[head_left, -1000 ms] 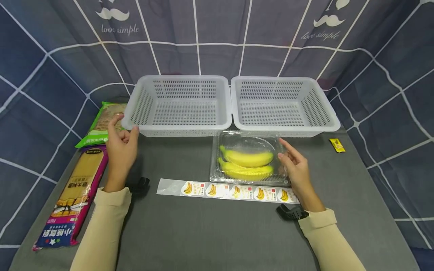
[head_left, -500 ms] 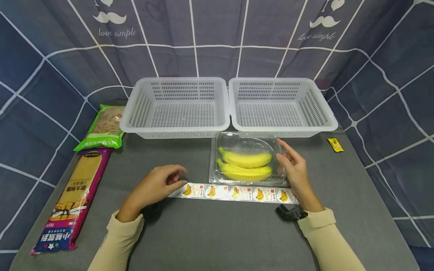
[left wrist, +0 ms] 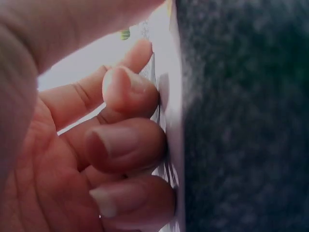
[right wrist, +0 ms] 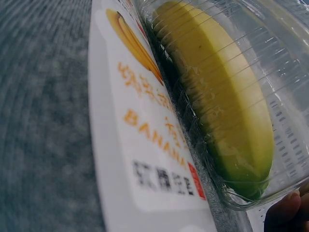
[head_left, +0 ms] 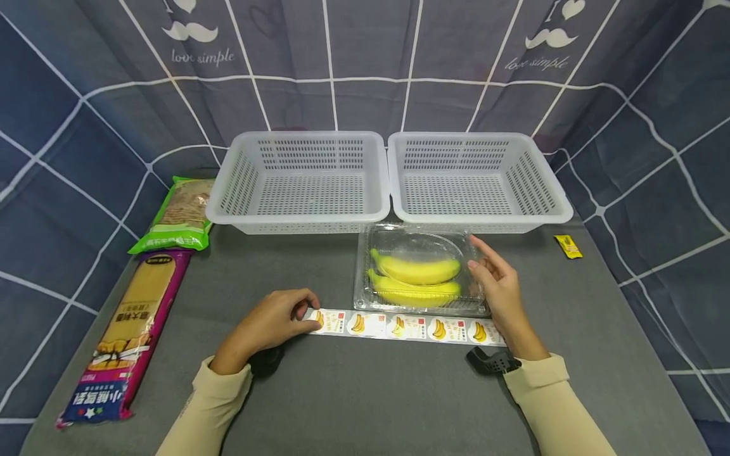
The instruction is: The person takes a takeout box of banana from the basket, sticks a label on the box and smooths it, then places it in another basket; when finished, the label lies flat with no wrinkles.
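A clear plastic clamshell box (head_left: 365, 278) with two bananas (head_left: 416, 269) inside lies right of the middle. My right hand (head_left: 502, 294) rests at its right side, index finger near the far corner and thumb on the side. A strip of banana stickers (head_left: 407, 327) lies in front of the box. Over its left end my left hand (head_left: 279, 320) is bent, with thumb and index finger at the leftmost sticker. In the left wrist view the curled fingertips (left wrist: 128, 145) touch the white strip (left wrist: 171, 101). In the right wrist view a sticker (right wrist: 154, 130) lies close along the box.
Two white perforated baskets (head_left: 299, 221) (head_left: 485, 219) stand side by side behind the box. At the left lie a green-edged food bag (head_left: 179, 215) and a long pasta packet (head_left: 128, 329). A small yellow packet (head_left: 568, 246) lies at the right on the grey table (head_left: 365, 392).
My left hand has moved from beside the left basket, near the green-edged bag, down and right onto the sticker strip's left end. My right hand has stayed at the box.
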Motion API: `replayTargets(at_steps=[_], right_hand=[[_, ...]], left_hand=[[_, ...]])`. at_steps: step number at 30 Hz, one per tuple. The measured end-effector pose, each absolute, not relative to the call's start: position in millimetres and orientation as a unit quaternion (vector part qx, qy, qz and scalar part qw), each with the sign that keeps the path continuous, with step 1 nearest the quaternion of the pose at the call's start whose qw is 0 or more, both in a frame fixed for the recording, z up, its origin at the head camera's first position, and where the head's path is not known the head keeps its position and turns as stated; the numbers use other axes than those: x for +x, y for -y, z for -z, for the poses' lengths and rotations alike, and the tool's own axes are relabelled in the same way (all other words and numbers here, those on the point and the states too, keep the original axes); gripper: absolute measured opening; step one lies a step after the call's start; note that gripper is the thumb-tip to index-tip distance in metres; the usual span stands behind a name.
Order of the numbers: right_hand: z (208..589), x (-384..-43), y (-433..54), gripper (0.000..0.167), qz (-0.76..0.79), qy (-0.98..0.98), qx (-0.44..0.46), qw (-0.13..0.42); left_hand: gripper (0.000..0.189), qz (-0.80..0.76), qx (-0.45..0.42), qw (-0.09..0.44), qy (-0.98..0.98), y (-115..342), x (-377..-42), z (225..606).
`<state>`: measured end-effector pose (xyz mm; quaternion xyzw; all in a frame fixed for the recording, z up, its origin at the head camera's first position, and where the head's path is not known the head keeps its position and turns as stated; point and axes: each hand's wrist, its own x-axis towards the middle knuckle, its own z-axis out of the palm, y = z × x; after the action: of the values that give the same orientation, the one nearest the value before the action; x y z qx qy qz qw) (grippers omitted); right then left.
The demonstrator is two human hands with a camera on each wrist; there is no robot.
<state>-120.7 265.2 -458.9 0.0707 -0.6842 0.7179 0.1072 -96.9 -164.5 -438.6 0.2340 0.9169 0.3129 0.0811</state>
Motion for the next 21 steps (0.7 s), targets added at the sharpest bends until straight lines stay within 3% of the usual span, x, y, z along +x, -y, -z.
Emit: replayTargets(at_steps=[11, 21], right_hand=[[458, -121, -264, 0.046, -0.726, 0.673, 0.07, 0.118], [470, -120, -263, 0.047, -0.785, 0.582, 0.183, 0.107]], left_hand=[[0.025, -0.313, 0.223, 0.084, -0.919, 162, -98, 439], [0.024, -0.311, 0.212, 0.088, -0.922, 162, -96, 440]])
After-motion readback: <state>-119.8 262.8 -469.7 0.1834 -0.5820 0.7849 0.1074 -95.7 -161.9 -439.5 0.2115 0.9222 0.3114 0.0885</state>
